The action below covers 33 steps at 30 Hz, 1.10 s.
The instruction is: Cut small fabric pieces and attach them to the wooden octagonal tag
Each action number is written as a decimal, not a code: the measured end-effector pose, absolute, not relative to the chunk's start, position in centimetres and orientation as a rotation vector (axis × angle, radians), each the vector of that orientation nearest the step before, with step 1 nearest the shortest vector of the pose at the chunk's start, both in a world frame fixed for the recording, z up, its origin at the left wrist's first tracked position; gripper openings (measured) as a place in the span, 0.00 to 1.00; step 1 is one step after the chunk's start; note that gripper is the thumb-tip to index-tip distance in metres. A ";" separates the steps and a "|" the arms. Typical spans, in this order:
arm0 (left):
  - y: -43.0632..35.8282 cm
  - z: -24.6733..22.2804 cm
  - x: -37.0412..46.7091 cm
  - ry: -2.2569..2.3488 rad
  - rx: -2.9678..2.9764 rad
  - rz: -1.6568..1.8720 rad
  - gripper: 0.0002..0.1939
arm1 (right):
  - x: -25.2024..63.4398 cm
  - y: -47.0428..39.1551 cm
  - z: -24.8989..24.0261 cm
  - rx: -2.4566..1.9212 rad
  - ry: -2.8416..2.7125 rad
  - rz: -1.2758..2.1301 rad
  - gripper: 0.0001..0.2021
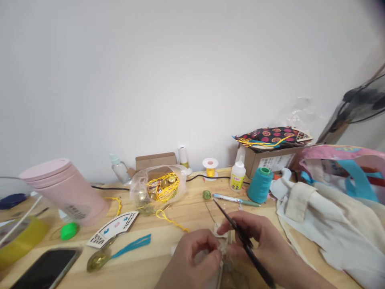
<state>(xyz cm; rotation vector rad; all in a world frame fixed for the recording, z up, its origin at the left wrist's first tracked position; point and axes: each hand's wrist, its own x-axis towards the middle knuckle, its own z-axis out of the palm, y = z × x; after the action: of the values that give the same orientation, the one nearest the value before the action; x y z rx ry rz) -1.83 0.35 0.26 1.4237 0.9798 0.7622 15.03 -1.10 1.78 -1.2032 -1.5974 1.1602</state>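
Note:
My right hand (266, 245) is closed around a long dark pointed tool (231, 222), its tip up and to the left; whether it is scissors or tweezers I cannot tell. My left hand (195, 257) is beside it, thumb and forefinger pinched on something small and pale, mostly hidden. The fingertips of both hands nearly meet over a blurred whitish patch near the table's front edge. A small green ball (207, 194) lies just beyond, its thin cord running toward my fingers. Past it is a light-blue pen (228, 198).
Beyond are a glue bottle (237, 176), a teal thread cone (260, 185), a yellow thread spool (210, 170) and a bag of bells (159, 188). At left: a pink tumbler (67, 192), phone (45, 269), tape roll (21, 241), fan-shaped piece (114, 229). At right: cloth (327, 224).

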 end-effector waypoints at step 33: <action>0.8 0.2 -1.1 1.035 0.720 1.015 0.11 | 15.3 0.0 0.1 -1.105 -1.248 1.310 0.15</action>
<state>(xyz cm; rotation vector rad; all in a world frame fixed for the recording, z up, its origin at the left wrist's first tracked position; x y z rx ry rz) -1.14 0.77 0.19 0.7201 1.0349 1.0153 15.30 -0.05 0.13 -1.1052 -1.2482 1.3095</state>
